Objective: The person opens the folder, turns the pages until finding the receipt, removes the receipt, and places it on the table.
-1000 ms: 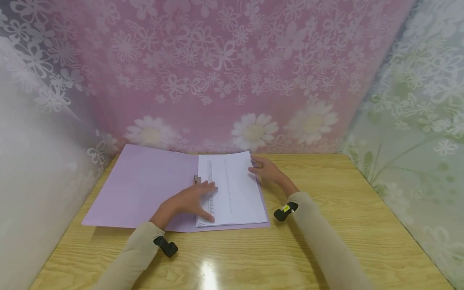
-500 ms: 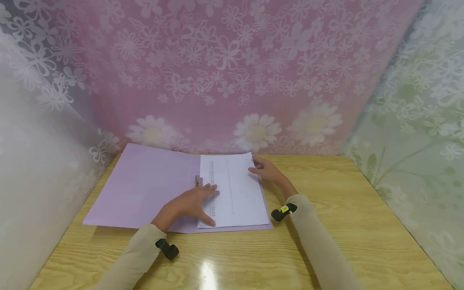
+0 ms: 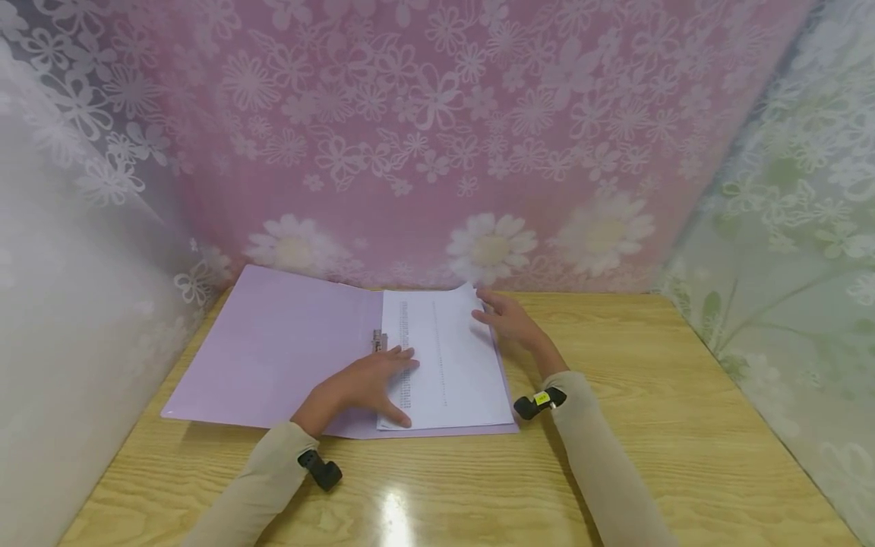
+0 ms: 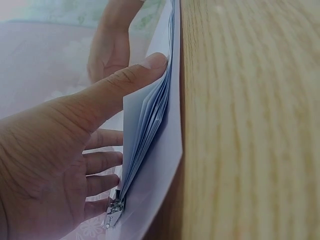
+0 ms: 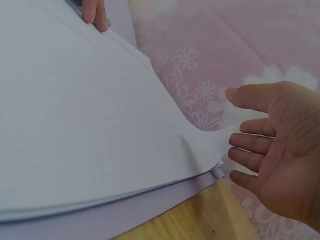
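Observation:
A lilac folder [image 3: 273,349] lies spread on the table, with a stack of printed white paper [image 3: 461,372] on its right half. My left hand [image 3: 355,387] rests on the stack's left side, fingers spread, beside a metal clip [image 3: 377,339] at the fold. In the left wrist view, its thumb lies on the top sheet and the sheets fan apart at the near edge. At the far right corner of the stack is my right hand [image 3: 511,323], fingers extended and thumb apart. The right wrist view shows the paper corner [image 5: 207,145] curled upward beside those fingertips.
The wood-grain table [image 3: 683,425] extends to the right and front of the folder. A pink floral curtain [image 3: 437,152] stands directly behind it, with pale floral panels on both sides. Each wrist wears a small black camera [image 3: 321,469].
The far right corner of the paper has lifted and curled up by my right hand. My left hand stays in place on the stack. The whole view has shifted slightly.

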`<state>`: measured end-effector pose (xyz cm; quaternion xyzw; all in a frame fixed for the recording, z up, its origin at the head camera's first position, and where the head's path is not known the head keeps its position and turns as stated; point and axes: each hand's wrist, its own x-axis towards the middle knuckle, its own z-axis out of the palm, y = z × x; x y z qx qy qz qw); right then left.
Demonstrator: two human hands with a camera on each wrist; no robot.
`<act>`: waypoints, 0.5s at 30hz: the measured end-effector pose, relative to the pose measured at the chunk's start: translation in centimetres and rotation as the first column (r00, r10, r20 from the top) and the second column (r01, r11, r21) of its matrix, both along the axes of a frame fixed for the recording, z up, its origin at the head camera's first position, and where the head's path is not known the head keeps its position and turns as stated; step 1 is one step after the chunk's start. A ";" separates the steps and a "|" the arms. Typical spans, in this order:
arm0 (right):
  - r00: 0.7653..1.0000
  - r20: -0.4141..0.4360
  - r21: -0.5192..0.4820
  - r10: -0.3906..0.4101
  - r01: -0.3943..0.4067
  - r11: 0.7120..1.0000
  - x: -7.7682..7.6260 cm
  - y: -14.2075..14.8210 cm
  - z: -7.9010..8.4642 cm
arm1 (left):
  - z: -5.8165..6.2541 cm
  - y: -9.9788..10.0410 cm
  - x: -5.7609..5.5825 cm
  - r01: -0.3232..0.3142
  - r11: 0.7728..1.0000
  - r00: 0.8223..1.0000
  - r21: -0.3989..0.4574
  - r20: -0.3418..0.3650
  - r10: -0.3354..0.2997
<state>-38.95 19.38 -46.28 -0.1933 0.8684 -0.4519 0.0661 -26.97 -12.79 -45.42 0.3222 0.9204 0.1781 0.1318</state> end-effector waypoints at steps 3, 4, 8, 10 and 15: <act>1.000 0.025 -0.078 0.008 -0.006 0.997 0.3 0.1 0.2 | 0.1 0.1 0.0 0.001 1.000 1.000 0.008 0.011 -0.001; 0.999 0.031 -0.102 0.012 -0.009 0.995 0.4 0.1 0.3 | 0.1 0.2 0.0 0.001 1.000 1.000 0.007 0.013 -0.001; 0.999 0.033 -0.114 0.001 0.002 0.993 0.5 0.2 0.4 | 0.0 0.2 -0.1 -0.004 1.000 1.000 0.003 0.011 0.004; 0.999 0.033 -0.103 -0.010 0.013 0.995 0.6 0.3 0.5 | -0.1 0.2 -0.2 -0.006 1.000 1.000 0.001 0.007 0.006; 0.999 0.046 -0.125 0.007 -0.001 0.992 0.8 0.6 0.7 | -0.3 0.0 -0.2 -0.003 1.000 1.000 0.000 -0.001 0.003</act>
